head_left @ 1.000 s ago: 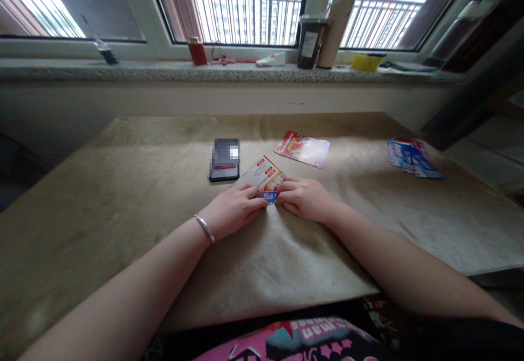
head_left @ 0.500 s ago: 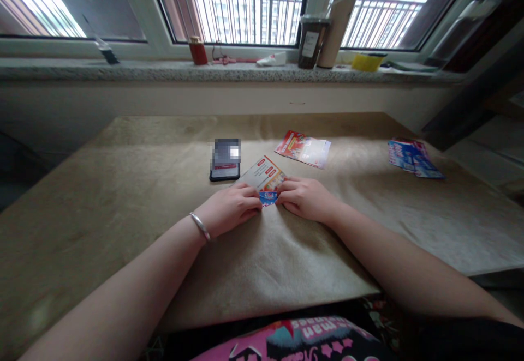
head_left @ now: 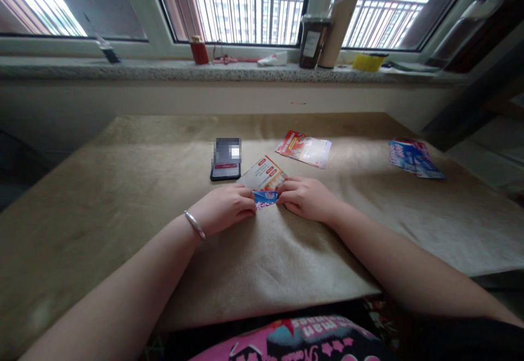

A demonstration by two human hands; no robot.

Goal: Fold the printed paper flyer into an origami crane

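A printed leaflet (head_left: 262,174) lies at an angle on the table in front of me, its near edge folded over so that a blue strip shows. My left hand (head_left: 229,204) presses on the left part of the fold, fingers closed together and a silver bangle on the wrist. At the right end of the blue strip, my right hand (head_left: 303,197) pinches the fold with bent fingers. Just beyond the left hand lies a phone (head_left: 226,171) with its screen partly blurred. My fingers hide both ends of the folded strip.
Red-and-white leaflets (head_left: 303,149) lie behind the right hand. Several blue folded leaflets (head_left: 415,159) are at the table's right side. On the windowsill (head_left: 155,71) stand a red container (head_left: 199,51), a dark lidded jar (head_left: 313,43) and a yellow item (head_left: 368,62).
My left hand has slid a little to the left along the fold, uncovering more of the blue strip. My right hand has hardly moved.
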